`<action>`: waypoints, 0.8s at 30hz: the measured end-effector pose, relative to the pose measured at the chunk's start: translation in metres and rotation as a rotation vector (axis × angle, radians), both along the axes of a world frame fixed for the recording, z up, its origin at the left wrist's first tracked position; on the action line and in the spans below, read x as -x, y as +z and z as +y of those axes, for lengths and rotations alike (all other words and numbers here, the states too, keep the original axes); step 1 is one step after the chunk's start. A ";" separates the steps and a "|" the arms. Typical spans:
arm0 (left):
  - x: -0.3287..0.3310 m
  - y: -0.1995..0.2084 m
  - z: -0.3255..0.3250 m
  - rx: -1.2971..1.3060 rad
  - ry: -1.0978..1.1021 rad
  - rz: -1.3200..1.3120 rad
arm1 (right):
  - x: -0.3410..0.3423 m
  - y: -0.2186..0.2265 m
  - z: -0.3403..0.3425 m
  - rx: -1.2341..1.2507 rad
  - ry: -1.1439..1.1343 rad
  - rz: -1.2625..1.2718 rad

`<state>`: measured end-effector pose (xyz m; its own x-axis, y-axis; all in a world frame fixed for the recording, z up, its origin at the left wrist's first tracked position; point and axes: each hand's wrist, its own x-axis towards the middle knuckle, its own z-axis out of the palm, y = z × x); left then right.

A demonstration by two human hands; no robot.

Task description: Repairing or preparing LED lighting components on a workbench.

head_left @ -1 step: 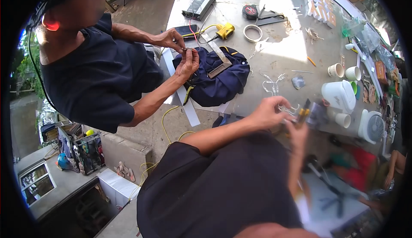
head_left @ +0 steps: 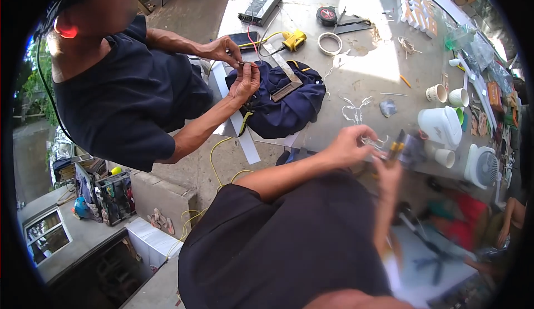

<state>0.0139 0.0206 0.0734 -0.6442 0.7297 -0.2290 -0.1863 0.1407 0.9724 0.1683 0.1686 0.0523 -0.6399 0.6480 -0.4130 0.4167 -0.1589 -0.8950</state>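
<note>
Head view: your left fingers [head_left: 364, 130] pinch a thin, looped pale wire [head_left: 380, 140] by the smooth grey bench [head_left: 367, 78]'s near edge. Your right fingers [head_left: 389, 167] grip a slim, blurred yellow-and-black tool [head_left: 396, 148] beside it.

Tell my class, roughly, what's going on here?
The wearer's left hand holds a pale wiry strand, while the blurred right hand grips a yellow-and-black tool close by. To the left, a co-worker pinches something small by a dark blue cloth bundle.
</note>
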 end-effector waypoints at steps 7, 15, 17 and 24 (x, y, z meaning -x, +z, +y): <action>0.007 -0.023 0.012 -0.037 -0.020 -0.114 | 0.006 0.018 0.045 -0.274 -0.050 -0.028; 0.007 -0.012 0.045 -0.251 0.074 -0.194 | 0.028 0.040 0.075 -0.569 -0.126 0.102; 0.011 -0.014 0.044 -0.208 0.056 -0.174 | 0.034 0.040 0.066 -0.585 -0.149 0.110; 0.001 -0.075 0.031 -0.035 0.108 0.037 | 0.022 -0.025 0.037 -0.432 -0.223 -0.090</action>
<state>0.0126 0.0517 -0.0017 -0.7274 0.6626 -0.1786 -0.1619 0.0871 0.9829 0.1463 0.2054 0.0269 -0.4404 0.8893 -0.1234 0.4933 0.1249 -0.8608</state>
